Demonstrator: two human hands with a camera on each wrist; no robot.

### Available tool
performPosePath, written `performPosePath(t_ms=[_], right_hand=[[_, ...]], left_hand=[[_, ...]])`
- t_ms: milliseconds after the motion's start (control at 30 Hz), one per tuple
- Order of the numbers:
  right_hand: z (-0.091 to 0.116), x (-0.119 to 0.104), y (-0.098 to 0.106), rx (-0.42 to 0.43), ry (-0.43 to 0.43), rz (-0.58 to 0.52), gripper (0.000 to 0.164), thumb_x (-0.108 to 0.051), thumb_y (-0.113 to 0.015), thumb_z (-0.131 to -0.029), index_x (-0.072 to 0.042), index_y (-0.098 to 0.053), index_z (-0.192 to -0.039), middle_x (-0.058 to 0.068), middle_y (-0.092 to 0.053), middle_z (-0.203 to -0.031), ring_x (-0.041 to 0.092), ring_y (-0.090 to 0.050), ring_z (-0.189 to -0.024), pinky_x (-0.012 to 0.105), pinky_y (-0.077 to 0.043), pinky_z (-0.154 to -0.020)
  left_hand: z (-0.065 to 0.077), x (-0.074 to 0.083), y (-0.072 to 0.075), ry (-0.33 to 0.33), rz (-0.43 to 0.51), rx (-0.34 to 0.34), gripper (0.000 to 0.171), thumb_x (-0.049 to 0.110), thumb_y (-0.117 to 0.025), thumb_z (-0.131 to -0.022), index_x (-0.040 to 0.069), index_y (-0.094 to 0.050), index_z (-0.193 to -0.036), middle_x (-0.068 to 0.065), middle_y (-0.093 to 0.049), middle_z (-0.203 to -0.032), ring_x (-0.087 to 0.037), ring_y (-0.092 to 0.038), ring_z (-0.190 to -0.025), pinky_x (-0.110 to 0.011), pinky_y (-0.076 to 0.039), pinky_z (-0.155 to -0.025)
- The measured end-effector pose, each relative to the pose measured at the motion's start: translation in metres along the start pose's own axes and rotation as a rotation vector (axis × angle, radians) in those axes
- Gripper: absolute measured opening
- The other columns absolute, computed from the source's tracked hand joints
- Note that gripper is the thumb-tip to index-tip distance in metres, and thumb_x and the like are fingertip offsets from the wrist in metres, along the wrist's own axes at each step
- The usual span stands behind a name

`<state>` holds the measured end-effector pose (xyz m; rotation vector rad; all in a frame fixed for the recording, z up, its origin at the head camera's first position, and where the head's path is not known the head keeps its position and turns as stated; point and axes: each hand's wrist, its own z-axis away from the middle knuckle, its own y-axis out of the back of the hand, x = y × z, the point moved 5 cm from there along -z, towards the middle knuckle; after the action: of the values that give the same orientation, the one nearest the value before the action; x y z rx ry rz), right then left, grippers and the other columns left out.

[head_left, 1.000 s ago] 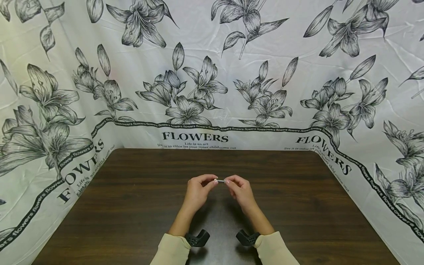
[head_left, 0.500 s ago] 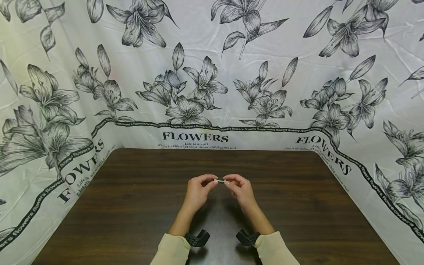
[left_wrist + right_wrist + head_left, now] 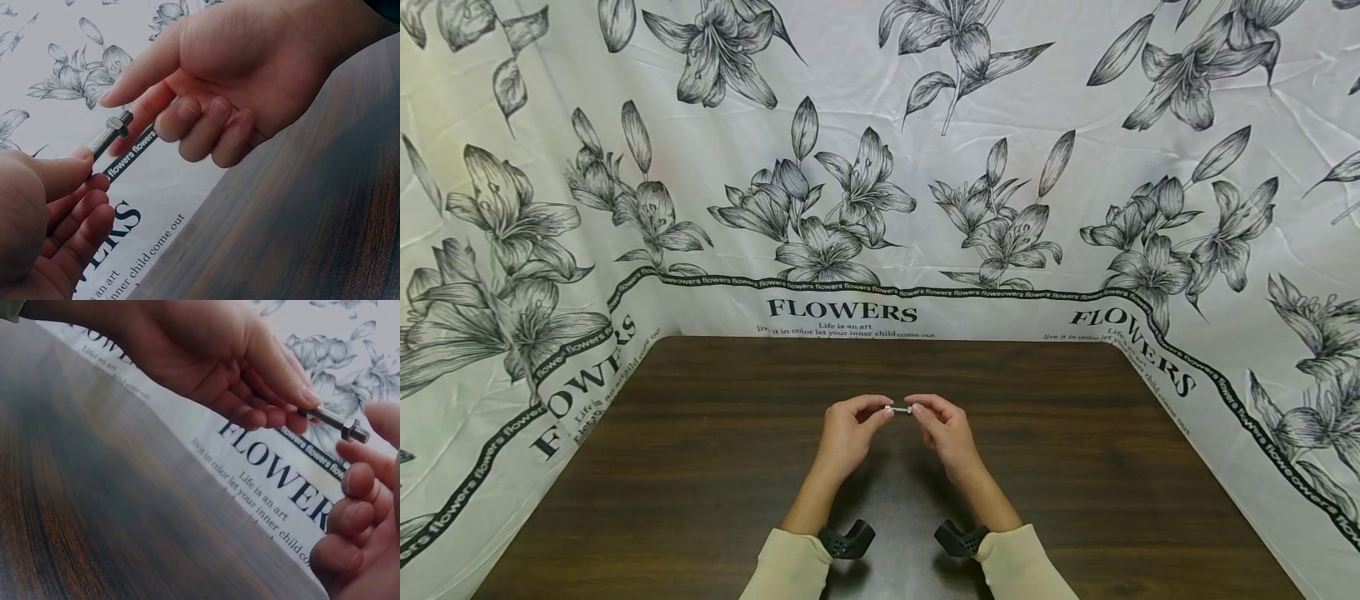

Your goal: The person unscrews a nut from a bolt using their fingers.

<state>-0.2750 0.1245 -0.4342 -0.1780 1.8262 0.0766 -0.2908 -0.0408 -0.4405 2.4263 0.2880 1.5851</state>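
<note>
A small metal bolt (image 3: pixel 900 409) lies roughly level above the table, between both hands. My left hand (image 3: pixel 845 437) pinches one end of it between thumb and fingertips, which hide that end. Toward the free threaded end sits a hex nut (image 3: pixel 117 125), with a bit of thread showing past it. My right hand (image 3: pixel 949 437) is at the nut's end. In the right wrist view its thumb and index finger (image 3: pixel 344 450) stand spread either side of the nut (image 3: pixel 350 429), with a gap at the thumb; its other fingers are curled in.
A dark wooden table (image 3: pixel 715 483) lies under both hands. White cloth (image 3: pixel 1000 317) printed with lilies and lettering hangs behind and along both sides. Each wrist wears a black camera mount (image 3: pixel 847 540) near a cream sleeve (image 3: pixel 790 567).
My right thumb and index finger have shifted slightly at the nut's end, and that end of the bolt now shows between them. My left hand stays in place with its grip.
</note>
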Motion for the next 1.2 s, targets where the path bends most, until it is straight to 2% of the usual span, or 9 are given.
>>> performPosePath(t_ms=[267, 633, 933, 1200], right_hand=[[-0.0007, 0.0022, -0.0002, 0.016, -0.091, 0.101, 0.028, -0.011, -0.055, -0.100, 0.015, -0.062, -0.096, 0.004, -0.044, -0.056, 0.009, -0.038, -0.047, 0.021, -0.031, -0.045], [-0.0013, 0.0043, -0.0005, 0.017, -0.074, 0.076, 0.024, -0.007, -0.059, -0.097, 0.016, -0.062, -0.093, 0.004, -0.045, -0.057, 0.010, -0.040, -0.049, 0.021, -0.033, -0.046], [-0.0008, 0.0022, -0.0004, 0.004, -0.034, 0.034, 0.019, -0.001, -0.061, -0.094, 0.018, -0.061, -0.100, 0.001, -0.046, -0.060, 0.008, -0.041, -0.050, 0.020, -0.033, -0.046], [-0.0004, 0.0005, -0.0007, -0.020, 0.001, 0.018, 0.018, 0.004, -0.062, -0.092, 0.017, -0.061, -0.104, -0.001, -0.046, -0.061, 0.006, -0.040, -0.050, 0.019, -0.033, -0.046]], left_hand=[[0.0002, -0.0007, 0.0003, -0.001, 0.019, 0.013, 0.010, 0.008, -0.077, -0.083, 0.010, -0.076, -0.092, 0.002, -0.071, -0.081, -0.011, -0.063, -0.069, -0.027, -0.053, -0.063], [0.0009, -0.0015, 0.0005, -0.006, 0.013, 0.009, 0.010, 0.007, -0.077, -0.083, 0.010, -0.076, -0.092, 0.002, -0.071, -0.081, -0.011, -0.063, -0.069, -0.027, -0.053, -0.063], [0.0000, -0.0012, 0.0010, 0.005, 0.017, -0.001, 0.013, 0.008, -0.075, -0.084, 0.001, -0.074, -0.096, 0.001, -0.070, -0.081, -0.016, -0.064, -0.069, -0.027, -0.052, -0.061], [-0.0003, -0.0027, 0.0008, 0.008, 0.020, -0.001, 0.013, 0.008, -0.075, -0.085, 0.001, -0.074, -0.096, 0.001, -0.070, -0.081, -0.013, -0.064, -0.068, -0.027, -0.053, -0.061]])
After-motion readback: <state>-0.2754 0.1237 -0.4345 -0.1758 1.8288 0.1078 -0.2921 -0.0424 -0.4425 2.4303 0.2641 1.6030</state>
